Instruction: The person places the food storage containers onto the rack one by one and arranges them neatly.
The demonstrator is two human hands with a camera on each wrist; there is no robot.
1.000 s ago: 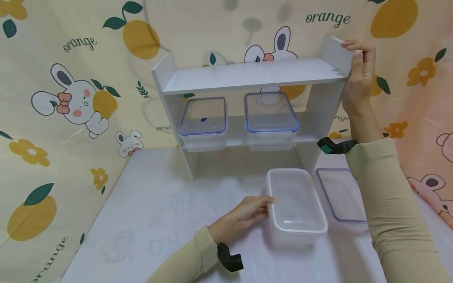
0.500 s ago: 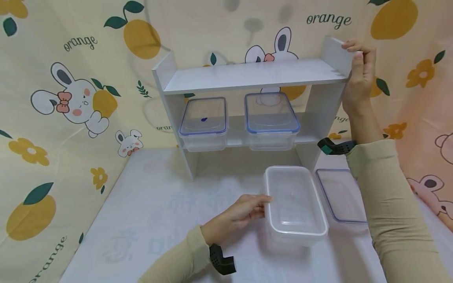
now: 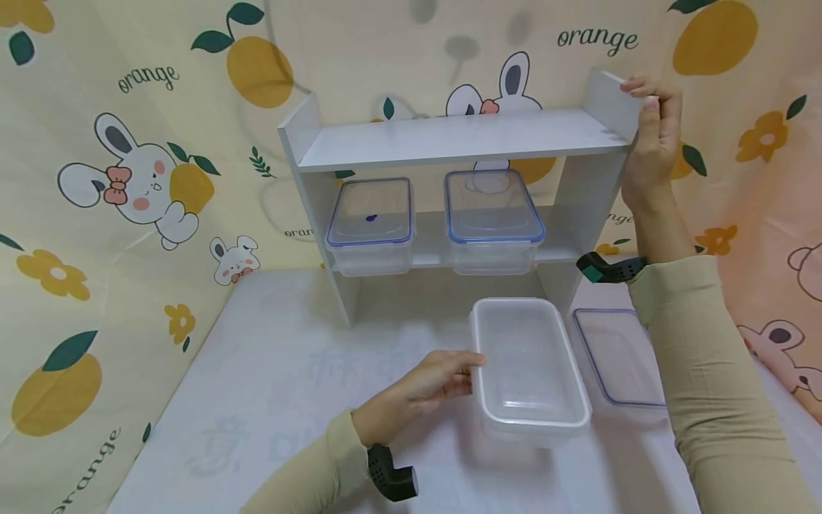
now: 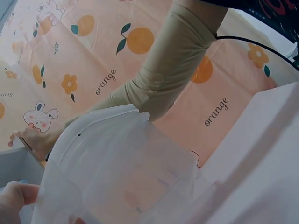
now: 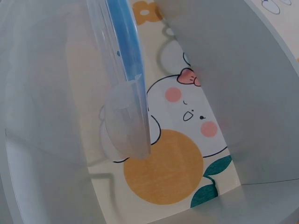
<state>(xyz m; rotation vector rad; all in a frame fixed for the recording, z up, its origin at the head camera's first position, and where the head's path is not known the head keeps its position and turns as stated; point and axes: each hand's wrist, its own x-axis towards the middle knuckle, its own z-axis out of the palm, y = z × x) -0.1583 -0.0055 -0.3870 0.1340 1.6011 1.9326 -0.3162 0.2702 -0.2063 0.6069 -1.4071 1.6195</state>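
Note:
In the head view my left hand (image 3: 424, 389) pinches the left rim of a translucent plastic food container (image 3: 533, 364) with a pale rim. A shadow shows under the container, in front of the shelf. Whether a lid covers it, I cannot tell. The left wrist view has its wall (image 4: 117, 172) up close, the thumb (image 4: 21, 193) at its edge. Up at the right, my right hand (image 3: 651, 143) grips the top of the side panel of a white two-tier shelf (image 3: 462, 135). Two blue-rimmed lidded containers, one left (image 3: 369, 214) and one right (image 3: 493, 207), stand on the middle board.
Another blue-rimmed container (image 3: 623, 357) stands on the white tabletop (image 3: 289, 400), right of the held one and partly hidden by the right sleeve. The right wrist view looks into the shelf, where a blue-edged container (image 5: 126, 42) shows. Patterned cloth (image 3: 141, 285) hangs behind and beside.
My left hand has drawn the container slightly left and up in the head view. The right hand keeps its hold on the shelf panel.

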